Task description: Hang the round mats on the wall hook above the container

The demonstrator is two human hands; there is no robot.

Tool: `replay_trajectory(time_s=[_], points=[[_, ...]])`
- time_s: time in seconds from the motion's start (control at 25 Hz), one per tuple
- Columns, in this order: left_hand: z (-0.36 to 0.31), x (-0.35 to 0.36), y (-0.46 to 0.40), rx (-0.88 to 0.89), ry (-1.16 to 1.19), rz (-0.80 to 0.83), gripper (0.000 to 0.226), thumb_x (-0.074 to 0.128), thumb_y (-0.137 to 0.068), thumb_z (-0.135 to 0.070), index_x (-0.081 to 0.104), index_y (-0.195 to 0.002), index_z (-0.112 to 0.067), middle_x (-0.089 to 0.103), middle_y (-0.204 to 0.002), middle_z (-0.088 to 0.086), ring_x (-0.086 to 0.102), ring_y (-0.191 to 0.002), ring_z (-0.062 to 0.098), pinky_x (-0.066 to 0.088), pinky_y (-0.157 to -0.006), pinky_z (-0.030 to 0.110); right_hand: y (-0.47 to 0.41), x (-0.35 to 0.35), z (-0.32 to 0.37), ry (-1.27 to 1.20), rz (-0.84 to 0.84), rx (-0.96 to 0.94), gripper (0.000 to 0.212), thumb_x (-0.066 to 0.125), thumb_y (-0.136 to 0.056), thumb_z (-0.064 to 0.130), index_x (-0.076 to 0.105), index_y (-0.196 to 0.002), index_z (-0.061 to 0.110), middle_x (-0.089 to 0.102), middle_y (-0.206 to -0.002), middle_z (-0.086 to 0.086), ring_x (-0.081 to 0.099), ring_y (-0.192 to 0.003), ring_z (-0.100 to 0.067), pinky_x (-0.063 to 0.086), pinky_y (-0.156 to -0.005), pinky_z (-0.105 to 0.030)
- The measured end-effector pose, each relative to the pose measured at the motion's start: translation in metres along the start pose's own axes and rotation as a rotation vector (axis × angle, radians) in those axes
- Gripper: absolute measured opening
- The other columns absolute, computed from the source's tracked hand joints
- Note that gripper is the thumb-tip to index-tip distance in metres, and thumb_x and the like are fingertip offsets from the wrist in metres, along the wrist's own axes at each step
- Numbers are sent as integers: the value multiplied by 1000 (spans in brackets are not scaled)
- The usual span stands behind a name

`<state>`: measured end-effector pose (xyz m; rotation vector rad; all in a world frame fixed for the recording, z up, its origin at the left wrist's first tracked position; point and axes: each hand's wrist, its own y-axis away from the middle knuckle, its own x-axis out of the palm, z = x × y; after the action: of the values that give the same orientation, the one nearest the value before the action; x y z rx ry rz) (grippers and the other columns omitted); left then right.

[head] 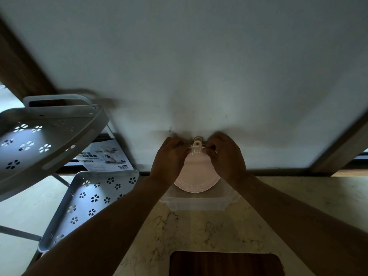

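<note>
Now left hand [169, 156] and right hand [225, 154] pinch top edge of round mat [196, 172] at wall hook [197, 141], above clear container [197, 203]. Seat tab hole fully over hook; release evenly.

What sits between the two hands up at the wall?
Head view: the round mats' hanging tab lies between left hand and right hand.

Both bare forearms reach forward toward twelve o'clock, converging. The left hand [168, 156] sits at eleven o'clock, fingers curled in a pinch. The right hand [226, 154] mirrors it at one o'clock, fingertips pinched inward.
</note>
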<state>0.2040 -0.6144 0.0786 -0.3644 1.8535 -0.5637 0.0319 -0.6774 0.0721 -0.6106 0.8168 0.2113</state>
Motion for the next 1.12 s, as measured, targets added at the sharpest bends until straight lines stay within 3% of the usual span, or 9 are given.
replay_trajectory(time_s=[0.16,0.44,0.68,1.12], points=[[1,1,2,-15,27,7,18,76,-79,-4,75,-97,-6,70,-89,15,63,-81,35,56,-66,38,0,0,3,44,-25,9,10,73,-82,17,67,-84,9,65,-95,-10,59,-92,-30,52,-77,-46],[1,-2,6,-67,37,38,16,69,-86,-7,73,-101,-4,69,-94,15,64,-83,33,55,-69,39,5,-7,3,105,82,-65,28,69,-87,23,60,-110,9,64,-110,-11,61,-97,-32,50,-83,-47],[1,-5,4,-60,27,51,15,68,-86,-6,73,-100,-6,69,-91,15,65,-79,34,55,-65,41,2,-8,4,131,91,-76,17,65,-90,21,67,-102,9,68,-105,-9,62,-95,-31,50,-80,-46],[3,-7,6,-99,62,102,17,68,-88,-15,71,-104,-11,69,-98,11,64,-89,29,51,-74,35,7,-12,5,155,90,-52,21,66,-89,20,66,-108,11,68,-105,-12,64,-93,-32,53,-79,-44]])
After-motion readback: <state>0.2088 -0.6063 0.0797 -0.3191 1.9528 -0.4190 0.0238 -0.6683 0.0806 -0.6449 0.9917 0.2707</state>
